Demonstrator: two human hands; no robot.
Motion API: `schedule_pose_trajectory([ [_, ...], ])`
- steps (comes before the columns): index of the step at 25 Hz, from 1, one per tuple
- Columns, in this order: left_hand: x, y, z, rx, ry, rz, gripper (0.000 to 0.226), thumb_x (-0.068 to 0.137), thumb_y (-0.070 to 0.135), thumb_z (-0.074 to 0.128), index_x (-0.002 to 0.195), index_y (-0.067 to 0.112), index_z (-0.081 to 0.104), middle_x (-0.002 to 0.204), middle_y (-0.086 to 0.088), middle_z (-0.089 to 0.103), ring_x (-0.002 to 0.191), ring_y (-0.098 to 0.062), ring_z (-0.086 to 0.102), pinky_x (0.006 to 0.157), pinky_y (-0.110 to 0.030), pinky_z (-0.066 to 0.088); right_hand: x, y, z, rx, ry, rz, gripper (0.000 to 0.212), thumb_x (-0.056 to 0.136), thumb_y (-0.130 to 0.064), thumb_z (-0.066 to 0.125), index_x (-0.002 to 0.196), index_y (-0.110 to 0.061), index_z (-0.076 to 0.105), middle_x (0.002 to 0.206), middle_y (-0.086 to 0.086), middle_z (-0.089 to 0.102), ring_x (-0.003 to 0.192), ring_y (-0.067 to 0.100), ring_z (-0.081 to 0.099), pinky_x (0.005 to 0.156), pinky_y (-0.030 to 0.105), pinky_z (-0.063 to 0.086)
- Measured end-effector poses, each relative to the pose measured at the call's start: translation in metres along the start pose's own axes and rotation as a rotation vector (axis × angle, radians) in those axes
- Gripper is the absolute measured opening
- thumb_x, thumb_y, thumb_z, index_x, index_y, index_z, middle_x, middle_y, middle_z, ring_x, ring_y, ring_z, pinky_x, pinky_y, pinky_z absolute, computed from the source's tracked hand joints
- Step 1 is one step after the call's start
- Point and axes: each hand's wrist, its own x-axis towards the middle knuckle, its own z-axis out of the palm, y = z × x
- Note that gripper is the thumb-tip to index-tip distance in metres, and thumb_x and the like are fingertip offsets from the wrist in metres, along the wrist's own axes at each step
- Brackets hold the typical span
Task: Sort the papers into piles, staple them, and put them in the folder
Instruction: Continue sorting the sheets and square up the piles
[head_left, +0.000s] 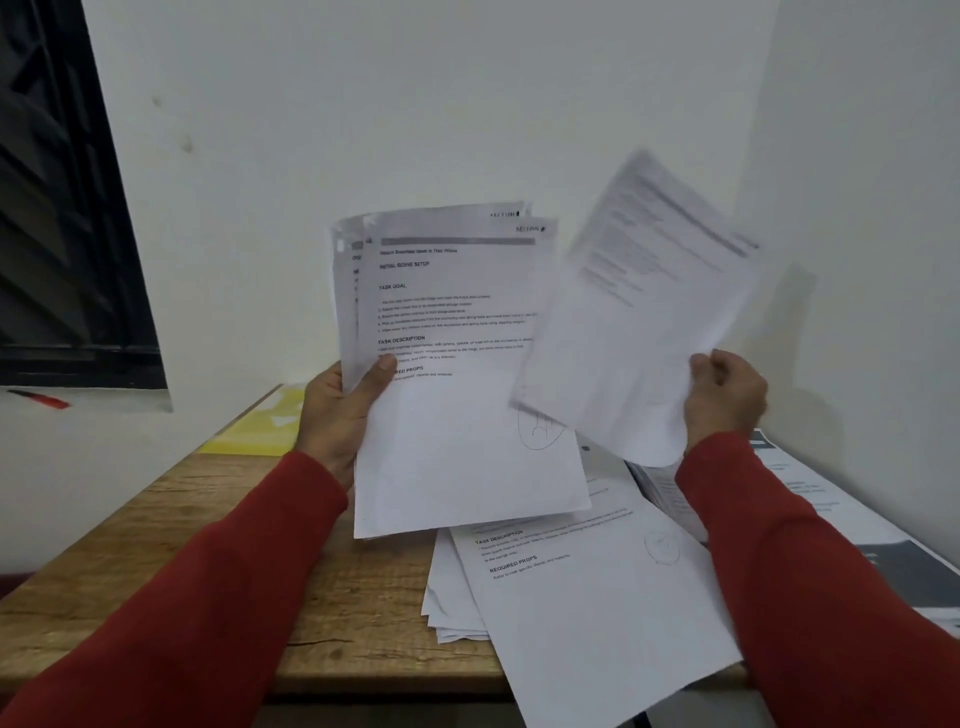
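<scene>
White printed sheets lie nearest you: a loose pile fanned across the wooden table, its front corner overhanging the near edge, its long axis running from that corner up toward the wall, directly under your right forearm. Further right, more printed pages with dark blocks lie along the table's side, partly covered by your red sleeve and cut off by the picture's edge. Above the pile, your left hand holds a sheaf of papers upright, thumb pressed on the front page and fingers wrapped behind its left edge, so they cannot be seen. Your right hand has its fingers curled around the lower right edge of a single sheet, tilted with its top leaning right and lifted beside the sheaf, overlapping its right edge. That sheet is the thing to place, I judge: the loose pile sits straight below your right hand, the nearer hand to it, so a drop down and slightly toward you looks the shortest path, if that is its pile. The single sheet is blurred, so its heading cannot be read. Beyond your left hand a yellow folder lies flat at the table's far left corner, partly hidden by that hand. No stapler is visible.
</scene>
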Motion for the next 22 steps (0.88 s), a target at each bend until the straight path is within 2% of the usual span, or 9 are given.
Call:
schedule_pose_trajectory([
  [2, -0.001, 0.006, 0.000, -0.074, -0.034, -0.007, 0.020, 0.093, 0.016, 0.064, 0.112, 0.011, 0.068, 0.110, -0.008, 0.075, 0.093, -0.022, 0.073, 0.079, -0.034, 0.061, 0.006, 0.003, -0.011, -0.058, 0.125, -0.041, 0.024, 0.093, -0.010, 0.058, 0.109, 0.004, 0.069, 0.102, 0.022, 0.070, 0.096, 0.035, 0.065, 0.086, 0.032, 0.046],
  [5, -0.001, 0.013, -0.001, -0.186, -0.051, 0.003, 0.033, 0.087, 0.022, 0.064, 0.119, 0.012, 0.065, 0.110, -0.004, 0.074, 0.096, -0.019, 0.073, 0.079, -0.033, 0.061, 0.001, 0.002, -0.011, -0.091, 0.090, -0.107, 0.026, 0.095, -0.005, 0.054, 0.115, 0.006, 0.067, 0.108, 0.024, 0.069, 0.101, 0.035, 0.064, 0.081, 0.016, 0.038],
  [6, -0.001, 0.014, -0.003, -0.214, -0.053, 0.007, 0.038, 0.085, 0.024, 0.065, 0.122, 0.011, 0.064, 0.110, -0.004, 0.074, 0.096, -0.018, 0.072, 0.080, -0.033, 0.060, -0.004, 0.000, -0.006, -0.087, 0.046, -0.092, 0.026, 0.095, -0.005, 0.056, 0.117, 0.004, 0.067, 0.107, 0.022, 0.069, 0.101, 0.033, 0.064, 0.086, 0.017, 0.040],
  [8, 0.002, 0.014, -0.007, -0.228, -0.060, -0.017, 0.046, 0.084, 0.027, 0.067, 0.125, 0.008, 0.064, 0.114, -0.007, 0.072, 0.099, -0.020, 0.071, 0.084, -0.035, 0.060, -0.016, -0.004, 0.009, 0.028, -0.115, -0.027, 0.025, 0.093, -0.007, 0.062, 0.117, 0.001, 0.068, 0.100, 0.016, 0.068, 0.092, 0.026, 0.063, 0.098, 0.035, 0.049],
  [9, 0.004, 0.012, -0.008, -0.207, -0.063, -0.043, 0.046, 0.084, 0.027, 0.068, 0.125, 0.007, 0.065, 0.116, -0.009, 0.072, 0.100, -0.023, 0.071, 0.085, -0.037, 0.060, -0.026, -0.006, 0.015, 0.125, -0.229, 0.008, 0.024, 0.092, -0.007, 0.064, 0.115, -0.001, 0.068, 0.098, 0.013, 0.069, 0.088, 0.021, 0.063, 0.096, 0.041, 0.053],
  [13, 0.007, -0.005, -0.005, -0.040, -0.007, -0.118, 0.025, 0.092, 0.017, 0.067, 0.116, 0.009, 0.068, 0.112, -0.011, 0.074, 0.095, -0.025, 0.073, 0.079, -0.038, 0.061, -0.067, -0.022, 0.030, 0.369, -0.643, 0.089, 0.019, 0.095, -0.008, 0.062, 0.113, -0.004, 0.067, 0.098, 0.011, 0.074, 0.078, 0.015, 0.068, 0.076, 0.031, 0.058],
  [18, 0.006, -0.018, -0.007, -0.028, -0.023, -0.207, 0.022, 0.094, 0.014, 0.065, 0.115, 0.009, 0.068, 0.111, -0.012, 0.074, 0.098, -0.030, 0.072, 0.082, -0.042, 0.059, -0.080, -0.024, 0.031, 0.471, -0.735, 0.218, 0.012, 0.097, -0.008, 0.059, 0.106, -0.009, 0.066, 0.086, 0.003, 0.075, 0.070, 0.013, 0.070, 0.063, 0.025, 0.057],
  [20, 0.005, -0.018, -0.005, 0.017, 0.009, -0.205, 0.016, 0.093, 0.013, 0.066, 0.108, 0.010, 0.070, 0.104, -0.009, 0.076, 0.086, -0.023, 0.075, 0.071, -0.035, 0.062, -0.082, -0.025, 0.030, 0.472, -0.781, 0.223, 0.018, 0.099, -0.025, 0.057, 0.104, -0.010, 0.068, 0.089, 0.000, 0.075, 0.076, 0.012, 0.070, 0.069, 0.026, 0.057],
  [22, 0.007, -0.017, -0.005, 0.062, 0.052, -0.164, 0.018, 0.090, 0.015, 0.071, 0.107, 0.009, 0.071, 0.101, -0.008, 0.077, 0.083, -0.022, 0.075, 0.069, -0.033, 0.062, -0.083, -0.026, 0.030, 0.408, -0.809, 0.176, 0.028, 0.094, -0.033, 0.064, 0.109, -0.010, 0.067, 0.103, 0.002, 0.075, 0.092, 0.014, 0.071, 0.084, 0.032, 0.057],
])
